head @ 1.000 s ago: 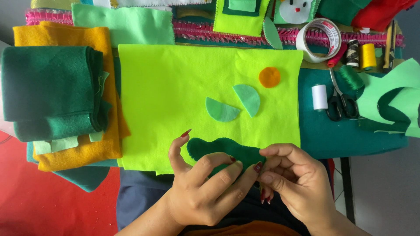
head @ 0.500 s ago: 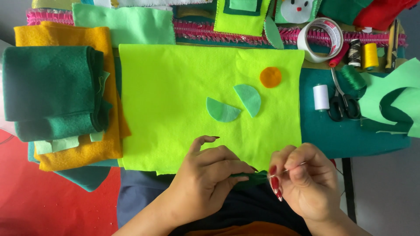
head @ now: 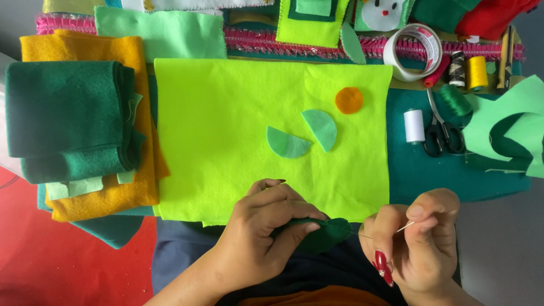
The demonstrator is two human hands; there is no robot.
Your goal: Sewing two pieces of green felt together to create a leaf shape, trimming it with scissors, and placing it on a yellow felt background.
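Dark green felt piece (head: 323, 235) now sits just below the near edge of the lime felt sheet (head: 238, 136), pinched in the left hand (head: 263, 238), fingers closed on it. Right hand (head: 416, 238) has drawn away to the side, fingertips clamped on a needle (head: 404, 227). A moment ago both hands were bunched together; judged a stitch pulled through.

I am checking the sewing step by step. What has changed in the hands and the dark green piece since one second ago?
The dark green felt piece has come off the lime sheet toward the body, now mostly covered by the left hand. The right hand moved right and pulls a needle away. The two half circles, orange circle, scissors and spools stayed in place.
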